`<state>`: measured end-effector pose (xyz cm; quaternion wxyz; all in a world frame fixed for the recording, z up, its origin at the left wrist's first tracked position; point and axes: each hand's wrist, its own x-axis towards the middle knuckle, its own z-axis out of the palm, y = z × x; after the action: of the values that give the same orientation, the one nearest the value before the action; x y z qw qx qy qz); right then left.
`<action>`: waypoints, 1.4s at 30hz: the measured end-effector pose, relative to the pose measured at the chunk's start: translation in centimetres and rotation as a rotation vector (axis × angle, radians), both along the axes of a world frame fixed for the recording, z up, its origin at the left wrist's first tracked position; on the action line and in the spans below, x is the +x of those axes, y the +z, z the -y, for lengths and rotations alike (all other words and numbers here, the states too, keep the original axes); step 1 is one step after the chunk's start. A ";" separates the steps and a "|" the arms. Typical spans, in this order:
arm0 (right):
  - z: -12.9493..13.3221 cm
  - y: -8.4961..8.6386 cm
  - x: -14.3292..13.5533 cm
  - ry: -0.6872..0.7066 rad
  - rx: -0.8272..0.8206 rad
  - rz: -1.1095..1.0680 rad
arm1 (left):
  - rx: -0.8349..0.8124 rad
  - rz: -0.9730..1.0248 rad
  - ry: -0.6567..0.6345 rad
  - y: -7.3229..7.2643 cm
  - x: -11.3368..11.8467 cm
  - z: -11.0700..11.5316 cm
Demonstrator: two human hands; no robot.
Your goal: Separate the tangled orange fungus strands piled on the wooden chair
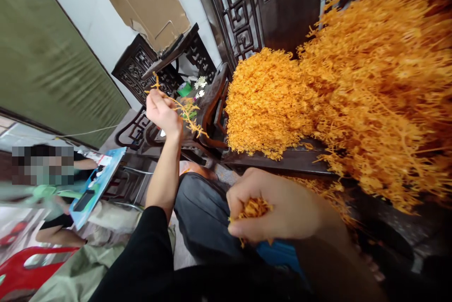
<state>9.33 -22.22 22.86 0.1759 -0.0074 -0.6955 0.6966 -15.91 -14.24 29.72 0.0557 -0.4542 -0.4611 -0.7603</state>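
Note:
A thin branched orange strand (192,120) hangs from my left hand (162,111), whose fingers are pinched around it, with a short end sticking out past the fingertips. Nearer to me, my right hand (273,205) is curled into a fist around a bunch of orange pieces (256,208), which show between thumb and fingers. Beyond the right hand, a big heap of orange branched strands (271,104) lies on a dark wooden bench (282,164). A larger mound (384,85) of the same strands stands to its right, partly blurred.
At the left, a person (58,208) sits by a blue table (100,184) bearing a dark phone. A red chair (31,264) is at the lower left. Cardboard (144,0) leans at the back, near green tape (184,88) on dark carved furniture. Some strands lie below the bench.

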 end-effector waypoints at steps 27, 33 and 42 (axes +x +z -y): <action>0.9 -1.9 -5.0 -0.111 -0.250 0.009 | 0.048 -0.397 0.234 -0.9 0.3 2.0; 2.0 -1.6 -3.7 -0.027 -0.094 0.105 | -0.164 -0.539 0.280 0.2 -2.2 2.2; -7.1 -2.6 3.3 -0.925 -0.430 -0.179 | -0.749 -1.384 -0.452 -3.9 3.9 6.8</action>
<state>12.67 -15.16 20.22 0.5189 -0.2902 -0.4427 0.6712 -12.04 -21.00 25.84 0.0177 -0.8911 -0.4431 -0.0962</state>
